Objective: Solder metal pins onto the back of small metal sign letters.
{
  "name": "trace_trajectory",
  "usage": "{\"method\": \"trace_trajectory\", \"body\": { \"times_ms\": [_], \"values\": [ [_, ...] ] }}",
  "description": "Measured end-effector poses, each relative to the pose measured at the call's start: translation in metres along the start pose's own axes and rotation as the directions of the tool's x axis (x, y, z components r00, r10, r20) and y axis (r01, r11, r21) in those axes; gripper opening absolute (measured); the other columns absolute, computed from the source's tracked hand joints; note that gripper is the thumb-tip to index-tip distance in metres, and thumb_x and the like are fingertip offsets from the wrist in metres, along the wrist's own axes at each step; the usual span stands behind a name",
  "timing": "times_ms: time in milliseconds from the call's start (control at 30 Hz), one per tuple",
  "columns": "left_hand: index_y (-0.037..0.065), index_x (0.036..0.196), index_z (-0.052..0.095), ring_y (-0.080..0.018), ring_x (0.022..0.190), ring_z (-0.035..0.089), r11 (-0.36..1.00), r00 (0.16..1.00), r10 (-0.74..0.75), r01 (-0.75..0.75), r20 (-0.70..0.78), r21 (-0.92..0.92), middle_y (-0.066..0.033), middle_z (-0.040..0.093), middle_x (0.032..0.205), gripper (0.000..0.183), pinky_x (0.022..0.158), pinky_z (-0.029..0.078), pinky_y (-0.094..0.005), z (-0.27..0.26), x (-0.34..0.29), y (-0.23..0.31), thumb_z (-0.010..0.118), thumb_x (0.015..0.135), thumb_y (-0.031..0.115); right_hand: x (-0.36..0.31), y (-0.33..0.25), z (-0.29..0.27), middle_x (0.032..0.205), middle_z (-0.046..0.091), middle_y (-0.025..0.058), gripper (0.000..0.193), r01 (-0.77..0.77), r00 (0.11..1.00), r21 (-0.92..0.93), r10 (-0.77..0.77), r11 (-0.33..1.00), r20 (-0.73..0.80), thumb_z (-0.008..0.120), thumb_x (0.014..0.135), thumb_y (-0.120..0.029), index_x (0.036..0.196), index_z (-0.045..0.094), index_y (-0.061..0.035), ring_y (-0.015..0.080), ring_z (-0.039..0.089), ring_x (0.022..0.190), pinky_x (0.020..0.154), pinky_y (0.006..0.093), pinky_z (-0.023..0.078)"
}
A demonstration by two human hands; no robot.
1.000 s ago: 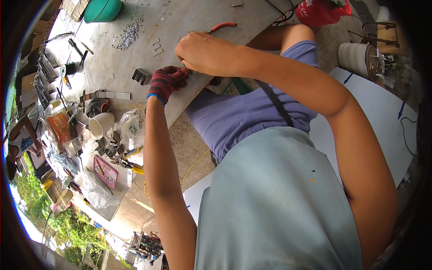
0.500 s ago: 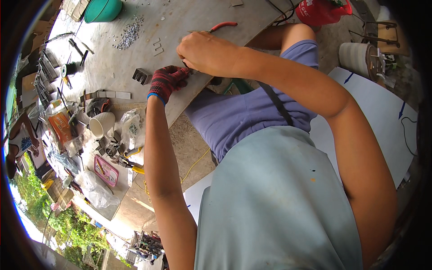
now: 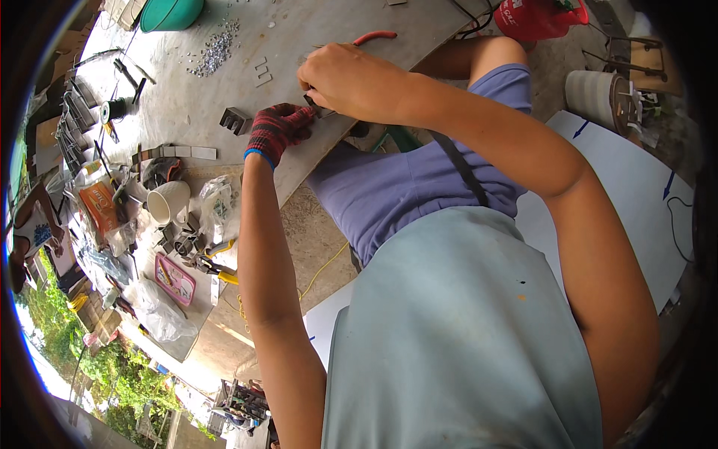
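Observation:
My left hand (image 3: 278,133), in a red and black knit glove, is at the table's near edge. Its fingers are pinched on something small I cannot make out. Bare and curled, my right hand (image 3: 340,81) is just beyond it; a small dark end shows beneath the fingers, and what they grip is hidden. A red-handled tool (image 3: 374,35) lies behind the right hand, its head covered. Left of the glove stands a dark folded metal piece (image 3: 235,120). Farther off lie thin bent metal strips (image 3: 262,72) and a heap of small shiny metal bits (image 3: 217,52).
A green tub (image 3: 170,13) stands at the far left of the worktable (image 3: 299,26). Nearer left are a white mug (image 3: 169,203), yellow-handled pliers (image 3: 219,248), a pink tray (image 3: 176,280) and plastic bags. A red gas cylinder (image 3: 535,19) stands at the far right.
My right hand has shifted slightly away and to the right, opening a small gap from the glove. The gloved left hand has barely moved.

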State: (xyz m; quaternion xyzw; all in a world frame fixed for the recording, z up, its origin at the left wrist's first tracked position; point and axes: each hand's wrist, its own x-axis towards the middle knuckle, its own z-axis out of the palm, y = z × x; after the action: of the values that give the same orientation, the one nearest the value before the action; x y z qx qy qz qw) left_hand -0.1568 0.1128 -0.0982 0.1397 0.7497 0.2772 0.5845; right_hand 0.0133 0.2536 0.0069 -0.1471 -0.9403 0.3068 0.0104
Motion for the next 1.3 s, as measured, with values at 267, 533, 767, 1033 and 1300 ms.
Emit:
{"method": "trace_trajectory", "body": {
  "times_ms": [267,533,767,1033,1300],
  "values": [
    [0.001,0.099,0.076,-0.0141,0.059,0.066,1.000,1.000,0.008,-0.008,0.004,-0.003,-0.0070,0.074,0.080,0.028,0.054,0.051,-0.0282,0.000,0.002,-0.001,0.084,0.090,0.026,-0.002,-0.002,-0.002,0.095,0.073,0.0199,0.014,-0.029,0.997,0.036,0.026,0.999,0.074,0.067,0.091,-0.009,0.095,0.072,0.0030,0.0377,0.069,0.098,0.092,0.0443,0.054],
    [0.000,0.100,0.076,-0.0146,0.060,0.066,1.000,1.000,-0.012,0.012,-0.006,-0.027,-0.0068,0.075,0.083,0.027,0.055,0.052,-0.0285,0.002,-0.002,0.001,0.083,0.091,0.025,-0.004,-0.001,0.005,0.093,0.073,0.0202,0.014,-0.003,0.998,0.052,-0.001,0.999,0.061,0.067,0.090,-0.009,0.093,0.073,0.0026,0.0382,0.070,0.094,0.092,0.0448,0.054],
    [0.000,0.101,0.076,-0.0138,0.061,0.066,0.999,1.000,-0.006,0.007,0.006,-0.045,-0.0065,0.075,0.082,0.030,0.055,0.051,-0.0277,0.000,-0.003,0.002,0.085,0.090,0.026,-0.001,-0.002,0.000,0.097,0.072,0.0203,0.015,-0.023,0.997,0.008,0.023,1.000,0.076,0.066,0.091,-0.009,0.096,0.072,0.0032,0.0373,0.069,0.100,0.093,0.0449,0.053],
    [0.002,0.107,0.076,-0.0126,0.066,0.070,1.000,0.999,0.024,-0.025,0.029,0.013,-0.0058,0.077,0.087,0.029,0.058,0.053,-0.0270,0.004,-0.004,0.006,0.081,0.093,0.027,-0.006,0.007,0.006,0.094,0.071,0.0209,0.019,0.046,0.999,0.085,-0.044,0.995,-0.022,0.068,0.090,-0.013,0.099,0.072,0.0033,0.0379,0.069,0.091,0.085,0.0447,0.054],
    [-0.002,0.104,0.076,-0.0124,0.059,0.069,0.999,0.998,0.051,-0.052,0.037,0.006,-0.0053,0.078,0.085,0.043,0.059,0.055,-0.0266,-0.004,0.001,-0.009,0.089,0.083,0.034,-0.004,-0.005,0.001,0.094,0.073,0.0205,0.019,0.021,1.000,0.099,-0.020,0.995,-0.005,0.070,0.090,-0.012,0.100,0.073,0.0030,0.0371,0.070,0.090,0.086,0.0445,0.054]
  ]
}}
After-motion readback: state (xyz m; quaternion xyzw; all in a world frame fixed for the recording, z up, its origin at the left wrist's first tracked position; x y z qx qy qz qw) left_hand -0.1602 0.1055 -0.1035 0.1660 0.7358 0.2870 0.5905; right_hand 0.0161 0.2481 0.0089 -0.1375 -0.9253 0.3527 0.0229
